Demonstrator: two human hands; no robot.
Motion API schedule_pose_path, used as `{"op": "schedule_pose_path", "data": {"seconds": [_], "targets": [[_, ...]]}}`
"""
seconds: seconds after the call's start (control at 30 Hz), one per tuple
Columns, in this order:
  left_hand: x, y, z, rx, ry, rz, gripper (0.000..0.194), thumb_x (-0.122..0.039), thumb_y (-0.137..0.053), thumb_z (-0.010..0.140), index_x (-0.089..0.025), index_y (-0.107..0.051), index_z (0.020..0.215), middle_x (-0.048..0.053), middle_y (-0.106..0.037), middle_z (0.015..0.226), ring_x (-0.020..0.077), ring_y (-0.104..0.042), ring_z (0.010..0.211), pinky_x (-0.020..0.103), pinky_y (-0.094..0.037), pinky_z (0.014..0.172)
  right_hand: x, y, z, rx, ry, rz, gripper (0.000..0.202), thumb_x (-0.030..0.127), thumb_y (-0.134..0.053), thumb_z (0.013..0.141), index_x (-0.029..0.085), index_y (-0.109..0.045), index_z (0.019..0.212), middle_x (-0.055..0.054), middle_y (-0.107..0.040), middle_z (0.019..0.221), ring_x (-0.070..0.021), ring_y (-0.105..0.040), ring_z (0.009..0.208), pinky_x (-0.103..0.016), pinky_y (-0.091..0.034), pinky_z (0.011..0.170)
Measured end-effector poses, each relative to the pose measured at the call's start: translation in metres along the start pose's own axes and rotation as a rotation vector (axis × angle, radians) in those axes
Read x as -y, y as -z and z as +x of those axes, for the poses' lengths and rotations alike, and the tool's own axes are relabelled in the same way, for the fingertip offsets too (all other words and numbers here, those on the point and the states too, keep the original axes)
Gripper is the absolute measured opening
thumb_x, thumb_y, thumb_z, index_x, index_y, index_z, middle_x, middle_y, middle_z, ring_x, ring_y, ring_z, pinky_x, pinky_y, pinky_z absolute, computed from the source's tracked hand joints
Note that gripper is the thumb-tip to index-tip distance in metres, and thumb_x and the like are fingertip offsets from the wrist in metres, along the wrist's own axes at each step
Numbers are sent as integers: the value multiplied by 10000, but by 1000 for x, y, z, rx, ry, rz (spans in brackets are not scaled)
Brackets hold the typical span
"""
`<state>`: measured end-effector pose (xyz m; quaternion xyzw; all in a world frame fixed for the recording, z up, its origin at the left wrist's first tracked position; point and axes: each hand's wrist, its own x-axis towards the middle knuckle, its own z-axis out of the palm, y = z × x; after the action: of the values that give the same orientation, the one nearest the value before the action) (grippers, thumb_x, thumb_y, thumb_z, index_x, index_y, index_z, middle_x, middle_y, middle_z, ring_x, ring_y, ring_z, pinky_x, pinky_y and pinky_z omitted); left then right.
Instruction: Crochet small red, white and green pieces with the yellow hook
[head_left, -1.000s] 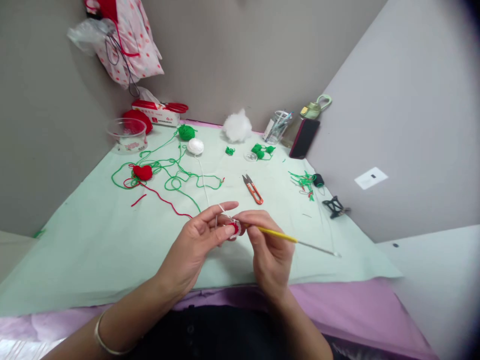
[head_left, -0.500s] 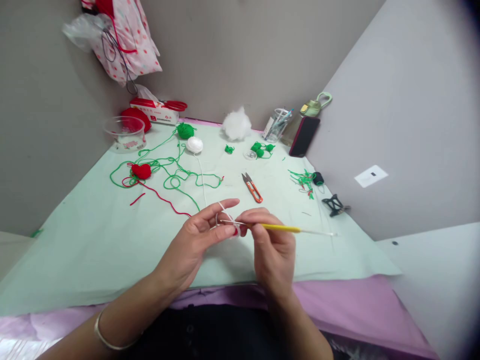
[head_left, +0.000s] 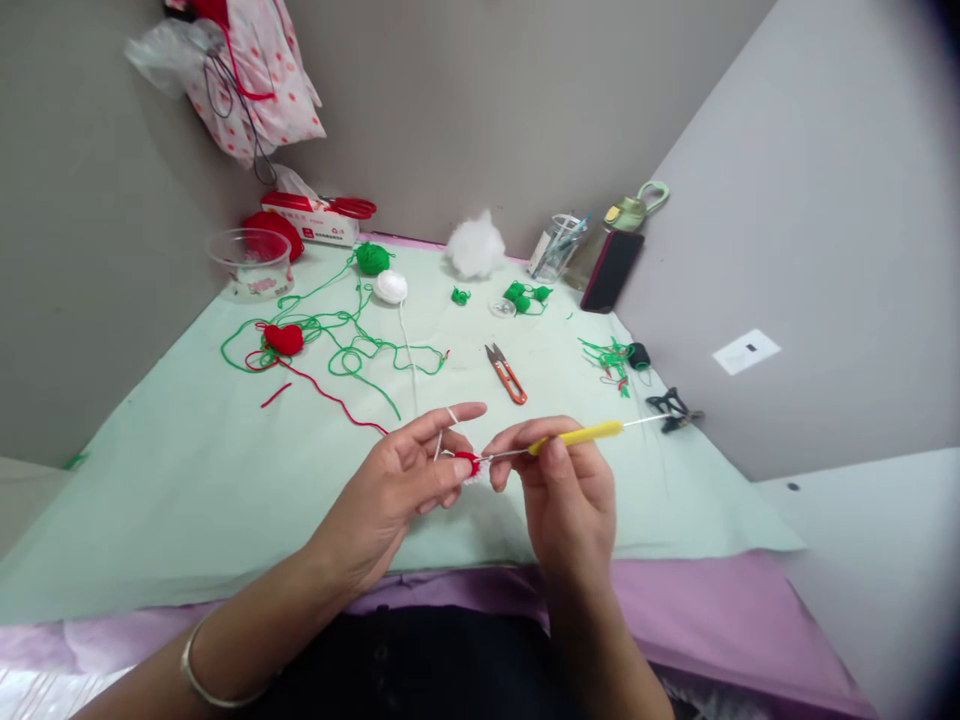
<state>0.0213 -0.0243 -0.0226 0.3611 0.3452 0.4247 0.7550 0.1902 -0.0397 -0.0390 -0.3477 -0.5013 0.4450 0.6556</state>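
Between thumb and fingers, my left hand (head_left: 401, 475) pinches a small red and white crochet piece (head_left: 472, 468). White yarn (head_left: 409, 350) runs from the white yarn ball (head_left: 391, 287) up over my raised left index finger. My right hand (head_left: 566, 480) is closed around the yellow grip of a crochet hook (head_left: 581, 437). The hook's thin metal tip touches the piece at its right edge, and my right fingertips are close beside it. Beyond my hands lie orange-handled thread snips (head_left: 507, 375), their blades pointing away from me.
Loose green yarn (head_left: 352, 365) sprawls on the left with a red yarn bundle (head_left: 283, 340). Behind stand a clear tub (head_left: 251, 270), a tissue box (head_left: 319, 220), white stuffing (head_left: 476, 246), a pen cup (head_left: 556, 247) and a phone (head_left: 613, 272). A black stand (head_left: 675, 408) is at right.
My right hand and the hook have moved right, with the hook's back end tilting up. The red of the piece shows more now. My left hand has barely shifted.
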Motion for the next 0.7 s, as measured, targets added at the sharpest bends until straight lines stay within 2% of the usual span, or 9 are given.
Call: {"op": "schedule_pose_path", "data": {"seconds": [0.17,0.3,0.4,0.6,0.67,0.7], "targets": [[5,4,0,-42,-133,126,405,-296,-831,868,-373,-772,1261,-21,-622,881,120,-521,815,236,-430,772,1,-1,-11,-5,185,-213,218,238,-496,1080,252,-714,1081,-35,-785,982,-150,-730,725,-332,-601,698],[7,6,-1,-63,-173,214,421,-318,-827,877,-387,-757,1287,-22,-626,900,127,-524,798,261,-441,802,0,-3,-12,-5,213,-233,243,206,-472,1083,262,-707,1098,-25,-768,978,-142,-722,720,-327,-597,695],[7,5,-1,-83,-200,261,396,-327,-817,884,-373,-765,1274,-24,-624,887,126,-519,784,262,-446,811,-1,-2,-11,21,270,-354,263,177,-465,1075,269,-703,1137,-31,-756,979,-153,-720,755,-337,-599,716],[7,2,0,-173,-274,330,400,-262,-836,857,-324,-771,1246,-34,-613,845,112,-491,736,235,-432,724,-10,0,-14,154,655,-810,296,109,-529,1021,225,-666,1257,-91,-763,1056,-211,-738,961,-352,-635,776],[8,1,1,-150,-238,213,472,-257,-859,832,-311,-753,1289,-30,-631,844,111,-514,756,228,-446,752,-15,-1,-15,123,766,-957,331,74,-599,981,210,-695,1266,-112,-748,1088,-219,-727,991,-347,-635,796],[8,0,2,-118,-175,114,508,-270,-869,823,-301,-741,1314,-25,-638,842,112,-530,776,228,-457,775,-17,-1,-16,92,790,-981,348,60,-622,965,216,-712,1263,-115,-740,1102,-223,-722,1006,-348,-633,804]]}}
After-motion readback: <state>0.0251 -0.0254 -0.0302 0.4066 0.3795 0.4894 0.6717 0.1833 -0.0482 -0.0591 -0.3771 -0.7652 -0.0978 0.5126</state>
